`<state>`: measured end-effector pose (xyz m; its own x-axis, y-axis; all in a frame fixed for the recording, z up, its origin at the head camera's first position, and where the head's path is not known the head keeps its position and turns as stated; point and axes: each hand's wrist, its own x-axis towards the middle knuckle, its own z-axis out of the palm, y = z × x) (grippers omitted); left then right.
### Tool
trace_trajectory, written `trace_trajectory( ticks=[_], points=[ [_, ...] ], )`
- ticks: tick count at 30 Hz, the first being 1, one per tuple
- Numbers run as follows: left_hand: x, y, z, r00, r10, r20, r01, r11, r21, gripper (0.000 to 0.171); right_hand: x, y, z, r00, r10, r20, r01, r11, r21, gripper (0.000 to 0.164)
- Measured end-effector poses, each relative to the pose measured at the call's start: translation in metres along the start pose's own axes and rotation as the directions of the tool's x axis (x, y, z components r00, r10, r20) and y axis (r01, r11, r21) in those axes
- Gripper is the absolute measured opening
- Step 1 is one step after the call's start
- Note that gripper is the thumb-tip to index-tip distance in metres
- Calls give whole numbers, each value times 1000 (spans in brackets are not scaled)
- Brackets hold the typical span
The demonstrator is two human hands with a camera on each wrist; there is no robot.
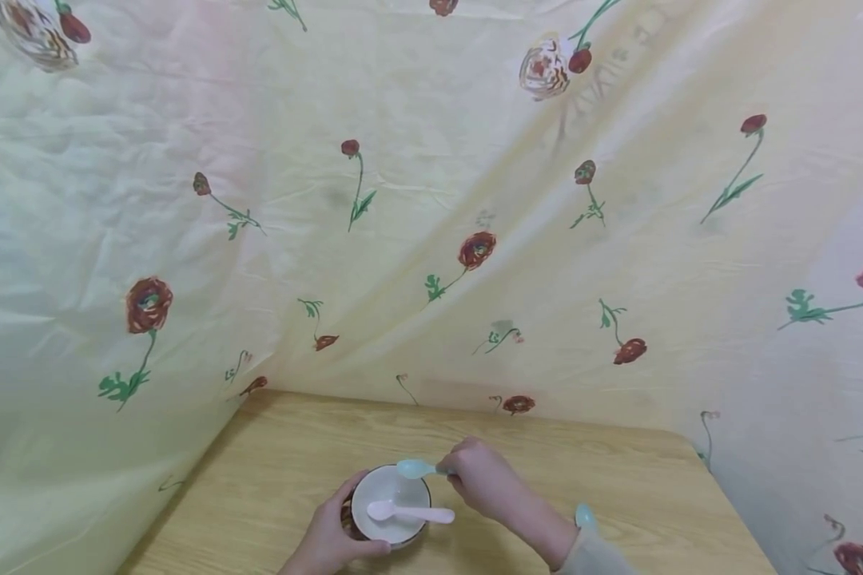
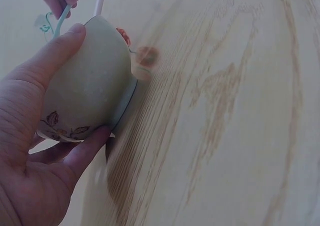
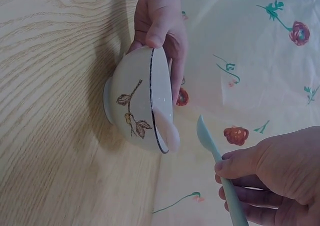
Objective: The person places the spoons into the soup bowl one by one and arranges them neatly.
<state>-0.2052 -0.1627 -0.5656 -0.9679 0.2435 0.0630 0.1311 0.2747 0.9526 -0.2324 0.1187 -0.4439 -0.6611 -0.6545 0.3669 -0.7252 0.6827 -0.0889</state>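
A round white bowl [image 3: 122,85] stands on the desk [image 1: 295,447], the left hand [image 1: 331,523] curled round its side. A pale pink spoon [image 1: 411,513] is already inside, handle over the rim. The right hand [image 1: 483,477] pinches a light blue spoon [image 1: 413,469] above the rim, not yet in the bowl; another blue spoon [image 1: 585,516] lies apart, beside the right forearm. The bowl looks like glazed ceramic, dark-rimmed with a brown sprig; the spoons seem smooth plastic, the desk wood-grained.
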Motion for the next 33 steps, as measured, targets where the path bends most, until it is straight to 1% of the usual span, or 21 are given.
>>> trace_trajectory(
  ticks=[7,14,20,26,33],
  points=[
    [0,-1,1,1000,12,-7,-12,1000,13,113,2,-3,7,1000,-10,-2,10,1000,29,22],
    [-3,-4,2,1000,-3,-3,3,1000,11,112,4,-6,14,999,7,41,-10,998,69,20],
    [-1,-5,1,1000,19,2,-19,999,-32,112,8,-5,13,999,-17,39,14,998,67,21],
    [-1,-4,1,1000,10,-3,-10,1000,-19,112,9,-4,16,998,-15,53,11,997,81,21],
    [-1,-3,2,1000,5,-11,-5,1000,-11,112,8,-3,22,998,-40,46,37,998,53,21]
  ],
)
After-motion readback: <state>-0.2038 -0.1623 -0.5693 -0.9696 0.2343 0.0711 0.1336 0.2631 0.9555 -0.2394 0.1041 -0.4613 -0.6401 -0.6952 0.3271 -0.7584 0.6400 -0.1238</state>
